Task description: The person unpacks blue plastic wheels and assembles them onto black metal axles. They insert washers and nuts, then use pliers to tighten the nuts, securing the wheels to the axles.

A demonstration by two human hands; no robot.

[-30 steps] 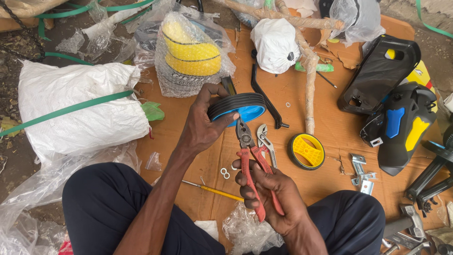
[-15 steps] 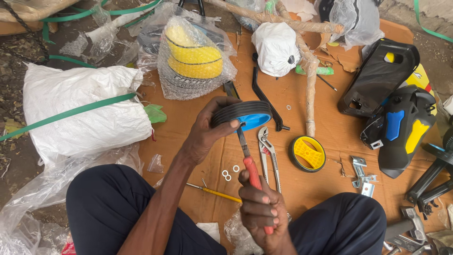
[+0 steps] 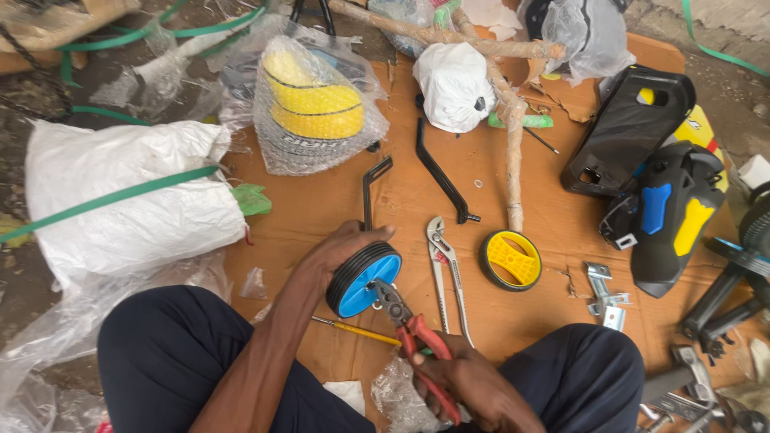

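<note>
My left hand (image 3: 335,255) grips a small black wheel with a blue hub (image 3: 363,281), held on edge above the brown cardboard (image 3: 321,200). My right hand (image 3: 465,383) squeezes red-handled pliers (image 3: 413,337), whose jaws bite at the centre of the blue hub. A black bent bracket (image 3: 370,188) rises from behind the wheel. Silver slip-joint pliers (image 3: 446,273) lie just right of the wheel. A second black wheel with a yellow hub (image 3: 511,261) lies flat further right.
A yellow-handled screwdriver (image 3: 357,329) lies under my arms. A black bent rod (image 3: 439,172), metal brackets (image 3: 603,293), black, blue and yellow plastic covers (image 3: 666,200), a bubble-wrapped yellow part (image 3: 317,104) and white sacks (image 3: 120,200) surround the cardboard. My knees frame the bottom.
My left hand has lowered the blue wheel toward my lap and turned its hub face up. The red pliers have swung from upright to a slant, jaws on the hub.
</note>
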